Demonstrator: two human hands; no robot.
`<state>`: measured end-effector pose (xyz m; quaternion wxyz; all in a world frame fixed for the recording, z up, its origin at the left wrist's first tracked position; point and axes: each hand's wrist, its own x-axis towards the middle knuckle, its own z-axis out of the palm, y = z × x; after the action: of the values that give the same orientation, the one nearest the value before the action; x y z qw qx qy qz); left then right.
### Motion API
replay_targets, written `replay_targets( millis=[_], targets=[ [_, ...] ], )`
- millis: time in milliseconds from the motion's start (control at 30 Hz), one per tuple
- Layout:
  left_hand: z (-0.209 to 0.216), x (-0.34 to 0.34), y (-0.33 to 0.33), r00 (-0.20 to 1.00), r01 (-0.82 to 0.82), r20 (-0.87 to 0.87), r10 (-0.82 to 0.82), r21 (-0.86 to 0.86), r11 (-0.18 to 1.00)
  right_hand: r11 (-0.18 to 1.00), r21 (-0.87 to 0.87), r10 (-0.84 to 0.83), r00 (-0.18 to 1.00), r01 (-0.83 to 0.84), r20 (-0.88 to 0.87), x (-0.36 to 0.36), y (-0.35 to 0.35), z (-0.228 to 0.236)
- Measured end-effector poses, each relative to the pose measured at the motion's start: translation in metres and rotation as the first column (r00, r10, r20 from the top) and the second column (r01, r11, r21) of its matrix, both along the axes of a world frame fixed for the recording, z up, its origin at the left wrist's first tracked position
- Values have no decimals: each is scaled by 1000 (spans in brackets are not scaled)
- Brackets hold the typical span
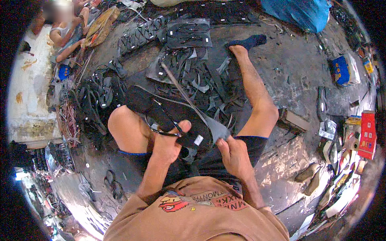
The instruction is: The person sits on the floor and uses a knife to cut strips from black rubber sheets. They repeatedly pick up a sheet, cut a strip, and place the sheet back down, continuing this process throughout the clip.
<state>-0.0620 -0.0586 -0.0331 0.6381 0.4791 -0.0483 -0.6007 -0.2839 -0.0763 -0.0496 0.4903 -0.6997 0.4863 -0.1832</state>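
Observation:
My left hand (pixel 171 140) is closed, thumb up, around a black sandal (pixel 203 130) with a white sticker, lying over my lap. Thin glossy straps curve out beside the thumb; the fingers' undersides are hidden. My right hand (pixel 235 154) pinches the wide end of a long grey strip of sheet material (pixel 215 127). That strip narrows as it runs up and left across the dark piece. Beyond my knees lies a heap of black offcuts (pixel 201 80).
Bagged black sandals (pixel 187 34) lie farther out, with more sandals (pixel 102 90) to the left. A blue bag (pixel 299 14) sits far right. A wooden block (pixel 293 120) and red box (pixel 366 134) stand at right. Another person (pixel 66 34) sits far left by a round board (pixel 102 26).

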Motion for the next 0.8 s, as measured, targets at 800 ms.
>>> replay_targets(
  millis=[800],
  targets=[
    [11,27,62,997,65,28,-68,106,992,984,-173,74,978,-40,196,73,-14,-39]
  ],
)
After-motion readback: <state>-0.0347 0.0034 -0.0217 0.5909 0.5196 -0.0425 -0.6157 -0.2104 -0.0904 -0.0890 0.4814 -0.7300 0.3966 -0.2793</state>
